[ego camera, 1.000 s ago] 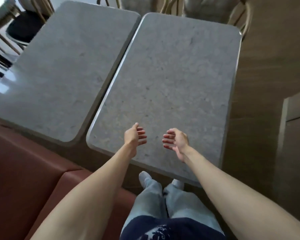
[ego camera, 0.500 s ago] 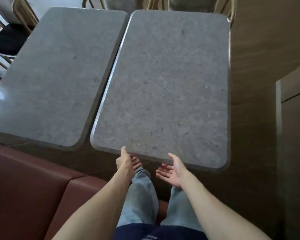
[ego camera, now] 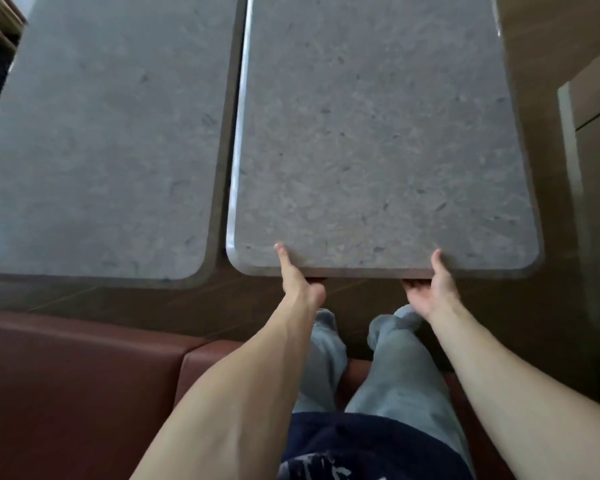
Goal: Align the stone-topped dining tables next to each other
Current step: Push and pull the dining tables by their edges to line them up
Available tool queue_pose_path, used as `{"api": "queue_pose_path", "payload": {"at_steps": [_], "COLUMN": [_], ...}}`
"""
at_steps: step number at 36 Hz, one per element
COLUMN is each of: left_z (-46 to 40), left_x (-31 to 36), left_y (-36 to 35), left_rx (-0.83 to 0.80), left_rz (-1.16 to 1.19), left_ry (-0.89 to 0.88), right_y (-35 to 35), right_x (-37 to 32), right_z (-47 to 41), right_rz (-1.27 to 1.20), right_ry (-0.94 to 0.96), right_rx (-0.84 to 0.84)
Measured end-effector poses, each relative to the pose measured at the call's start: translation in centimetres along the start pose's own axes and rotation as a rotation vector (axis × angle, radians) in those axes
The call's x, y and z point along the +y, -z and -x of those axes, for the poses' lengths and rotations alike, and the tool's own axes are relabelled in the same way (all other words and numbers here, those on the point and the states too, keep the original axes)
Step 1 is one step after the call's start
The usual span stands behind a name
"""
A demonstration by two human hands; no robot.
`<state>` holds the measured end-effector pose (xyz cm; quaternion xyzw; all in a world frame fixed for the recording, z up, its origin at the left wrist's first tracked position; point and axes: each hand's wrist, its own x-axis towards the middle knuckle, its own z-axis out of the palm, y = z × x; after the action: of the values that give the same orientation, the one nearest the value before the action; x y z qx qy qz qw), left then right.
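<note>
Two grey stone-topped tables stand side by side with a narrow gap between their long edges. The right table is straight in front of me, and the left table lies beside it. My left hand grips the near edge of the right table, thumb on top and fingers hidden underneath. My right hand grips the same edge further right, also with its thumb on the stone and fingers curled under. The near edges of the two tables sit at almost the same line.
A red-brown upholstered bench runs along the bottom left, and I stand at it with my legs in light jeans. Brown floor shows right of the table, with a pale cabinet or wall panel at the far right.
Both hands dropped from above the tabletop to its near edge and took hold of it. The right table's tilt against the left one has gone, and the gap is now narrow and even.
</note>
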<state>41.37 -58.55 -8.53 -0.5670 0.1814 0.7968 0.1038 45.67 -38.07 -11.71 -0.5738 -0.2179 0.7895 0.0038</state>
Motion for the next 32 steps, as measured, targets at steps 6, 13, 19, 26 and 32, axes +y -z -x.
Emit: {"api": "queue_pose_path", "payload": {"at_steps": [6,13,19,26,32], "left_z": [0.4,0.7,1.3,0.9,0.8], "left_x": [0.3,0.6,1.2,1.8,2.1], "left_y": [0.6,1.2,1.4,2.0,2.9], "left_rx": [-0.010,-0.035,-0.022,-0.025,-0.042], "left_rz": [-0.035,-0.105,-0.140,-0.197,-0.212], "left_ry": [0.032,-0.013,-0.040,-0.047,-0.054], "right_y": [-0.1,-0.5,-0.5,-0.4,0.1], "right_x": [0.0,0.1,0.3,1.2,1.8], "right_z": [0.1,0.1,-0.2,0.2,0.5], "right_rz": [0.017,0.082,0.111,0.120,0.124], "right_ry": [0.033,0.085,0.101,0.104,0.105], "right_rx": [0.002,0.026,0.039,0.047,0.011]}}
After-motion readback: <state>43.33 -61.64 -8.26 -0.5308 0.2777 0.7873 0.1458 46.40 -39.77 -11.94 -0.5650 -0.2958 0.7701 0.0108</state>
